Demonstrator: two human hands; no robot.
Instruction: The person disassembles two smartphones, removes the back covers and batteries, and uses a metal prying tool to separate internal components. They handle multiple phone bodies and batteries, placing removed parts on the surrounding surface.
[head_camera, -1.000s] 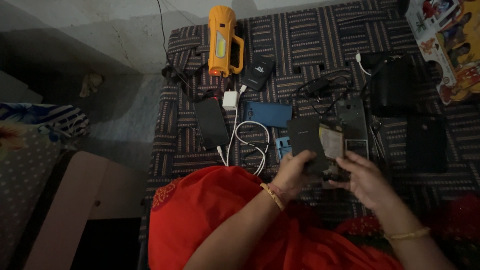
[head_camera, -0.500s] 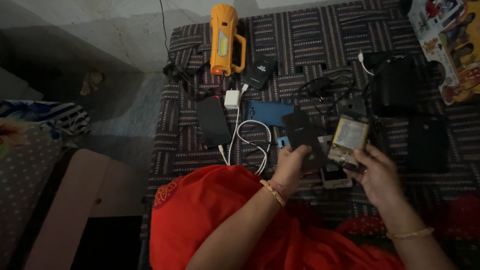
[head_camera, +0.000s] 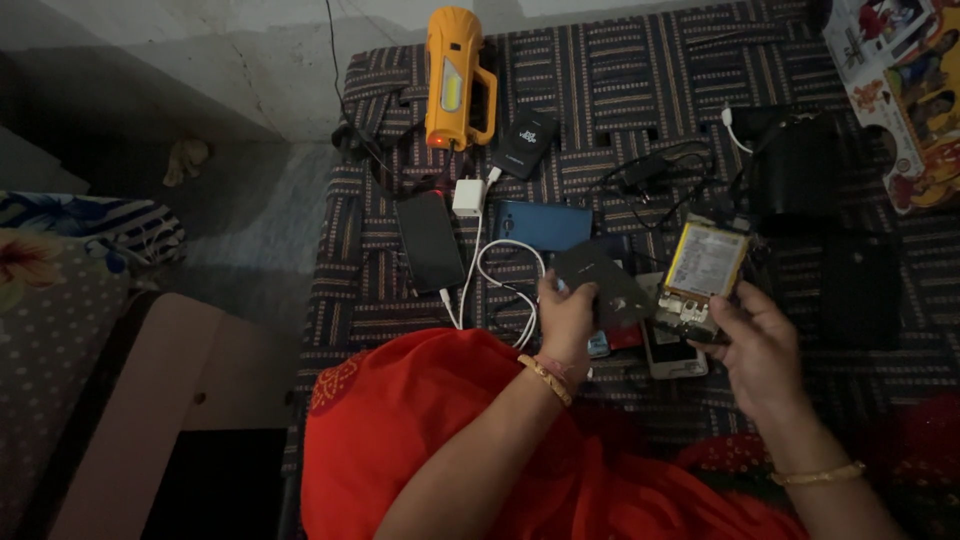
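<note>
My left hand (head_camera: 566, 322), just right of the frame's centre, is closed on a dark back cover (head_camera: 600, 283), fingers curled over its near edge so it tilts up toward the upper right. My right hand (head_camera: 762, 348), at the middle right, grips an opened phone (head_camera: 700, 275) by its lower end; its yellow-and-white battery face shows, tilted slightly. The two pieces are apart, the cover just left of the phone.

Between and below them a white phone (head_camera: 672, 352) lies flat on the striped cloth (head_camera: 620, 70), with something red and blue half hidden under the cover. Above my left hand sits a blue phone (head_camera: 543, 224). Left of that lies a black phone (head_camera: 431, 241), plugged into a white cable (head_camera: 497, 270) that loops down from a small white charger (head_camera: 467, 196). At the top centre, an orange torch (head_camera: 455, 78) lies beside a black power bank (head_camera: 524, 145). At the upper right stands a dark pouch (head_camera: 795, 165), with a flat black case (head_camera: 860, 290) below it and a colourful printed sheet (head_camera: 900, 80) in the corner. My red garment (head_camera: 440, 440) fills the bottom.
</note>
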